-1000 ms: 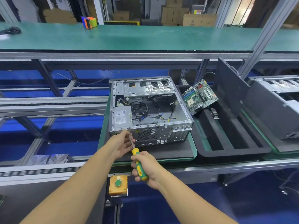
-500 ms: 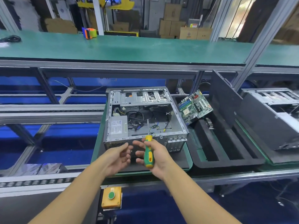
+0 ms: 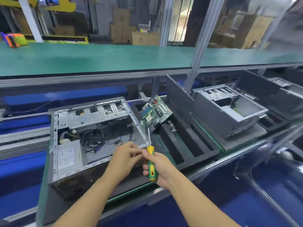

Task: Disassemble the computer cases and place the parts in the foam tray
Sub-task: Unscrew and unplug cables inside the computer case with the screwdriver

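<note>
An open grey computer case [image 3: 98, 113] lies on its side on a dark mat, with a power supply [image 3: 68, 158] and loose black cables [image 3: 93, 138] inside. My right hand [image 3: 161, 169] grips a green and yellow screwdriver [image 3: 151, 166] at the case's near right corner, shaft pointing up. My left hand [image 3: 123, 158] is curled beside it, fingertips against my right thumb; whether it holds anything is hidden. Right of the case sits the black foam tray [image 3: 201, 154], with a green motherboard [image 3: 155, 112] leaning in its far slot.
A dark side panel [image 3: 178, 97] stands upright behind the tray. A second case [image 3: 229, 110] rests further right. A green shelf [image 3: 98, 58] runs above the line, with tape rolls [image 3: 14, 39] at its far left. A metal post [image 3: 196, 63] rises beside the panel.
The view swung right and closer. My right hand turned the screwdriver shaft upward and shifted to the case's right corner. My left hand left the case's rear edge and closed in against the right.
</note>
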Available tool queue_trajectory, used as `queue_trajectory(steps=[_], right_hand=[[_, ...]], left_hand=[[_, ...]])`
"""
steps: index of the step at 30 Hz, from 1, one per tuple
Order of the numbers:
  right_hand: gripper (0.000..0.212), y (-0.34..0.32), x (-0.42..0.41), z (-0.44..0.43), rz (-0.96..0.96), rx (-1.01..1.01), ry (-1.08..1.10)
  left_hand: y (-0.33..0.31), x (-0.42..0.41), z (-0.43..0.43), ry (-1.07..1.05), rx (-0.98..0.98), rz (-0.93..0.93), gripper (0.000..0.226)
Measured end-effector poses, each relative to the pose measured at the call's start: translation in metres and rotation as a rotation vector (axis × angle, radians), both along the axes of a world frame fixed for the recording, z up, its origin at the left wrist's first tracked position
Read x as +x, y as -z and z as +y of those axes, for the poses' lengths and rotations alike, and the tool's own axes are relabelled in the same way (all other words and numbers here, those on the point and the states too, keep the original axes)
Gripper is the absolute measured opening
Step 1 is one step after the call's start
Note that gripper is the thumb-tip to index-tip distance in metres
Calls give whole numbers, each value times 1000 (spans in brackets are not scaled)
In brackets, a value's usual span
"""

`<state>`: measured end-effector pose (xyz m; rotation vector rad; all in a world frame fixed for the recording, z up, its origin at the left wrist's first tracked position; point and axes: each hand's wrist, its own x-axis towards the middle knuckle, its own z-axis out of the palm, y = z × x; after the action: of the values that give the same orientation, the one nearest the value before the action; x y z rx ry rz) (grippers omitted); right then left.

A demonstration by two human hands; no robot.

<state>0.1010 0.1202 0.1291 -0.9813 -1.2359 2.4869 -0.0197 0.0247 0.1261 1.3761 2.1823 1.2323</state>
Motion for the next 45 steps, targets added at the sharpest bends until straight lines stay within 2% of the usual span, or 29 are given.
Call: queue_trajectory(steps=[3,6,8,12,15,17,19,20,23,27,34,36,39,42,45], right_hand=[[19,8,8,38,-4,29,-118],[18,18,4,85,-3,39,-218],[13,25,-1,119,-9,76,-290],[9,38,-2,183,-160,421,-439],[9,56,1,221,-412,756,-473],[12,69,3,236,-558,799,-559],[17,78,1,243,-674,768,-590],[18,81,-1,242,-685,735,-536],[7,82,-14,236,-549,588,-291],[6,57,-30,216,-355,352,-124],[27,14,-25,121,-61,7,-58],[27,8,-20,85,4,-58,-79],[27,7,-16,30,53,-63,-84],[21,12,-10,-16,116,-109,-86],[17,22,-3,-51,129,-93,-88]], left_hand=[[4,-1,29,45,-62,32,11],[5,-2,63,18,-94,59,26],[4,1,84,-14,-118,68,27],[0,1,111,1,-191,81,45],[-13,-9,102,-87,-187,98,35],[-21,-21,87,-172,-203,106,31],[-28,-35,70,-241,-249,85,29],[-29,-43,60,-273,-268,74,28],[-30,-64,29,-353,-337,71,30],[-28,-86,-20,-377,-444,92,38],[-23,-116,-111,-113,-860,64,87],[-17,-122,-130,-16,-988,153,102],[0,-124,-147,42,-1114,416,113],[10,-126,-157,34,-1040,623,106],[18,-126,-165,20,-984,666,101]])
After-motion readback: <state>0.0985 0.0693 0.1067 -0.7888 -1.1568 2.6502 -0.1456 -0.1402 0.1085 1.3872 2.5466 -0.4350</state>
